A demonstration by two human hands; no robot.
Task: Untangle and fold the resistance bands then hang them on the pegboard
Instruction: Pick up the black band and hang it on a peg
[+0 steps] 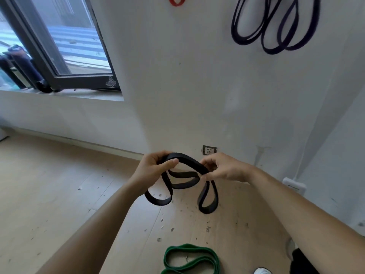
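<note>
The left grip [156, 168] is curled round one end of a flat arc of the black band [187, 160], with the thumb laid along the top of the strap and the fingers wrapped behind it. The right grip [225, 169] pinches the other end of the same arc between the thumb and the bent fingertips. The band is a wide, flat strap of matte black rubber, held in the air above the floor and in front of the wall. Between the two hands it makes a smooth bow, and under it several loops hang down: one long loop below the left wrist, one narrow long loop below the right hand, and two shorter loops crossing each other in the middle. The floor [59, 184] below is of pale wooden planks, dotted with small dark flakes and chips. Near the bottom edge a green band [197, 252] lies on the planks in soft folds, flat and matte like the black one, and the tip of a white shoe [261, 271] shows just right of it. The white wall [177, 95] behind the hands is smooth, with a socket [209, 150] low on it, just above the right knuckles. Further right a small white box [294, 185] sits against the wall. High on the wall hangs a dark purple band [272, 51] in several oval loops, and left of it the lower end of a red band [176, 2] is visible at the top edge. On the left is a dark-framed window [59, 46] above a grey sill [79, 94].
</note>
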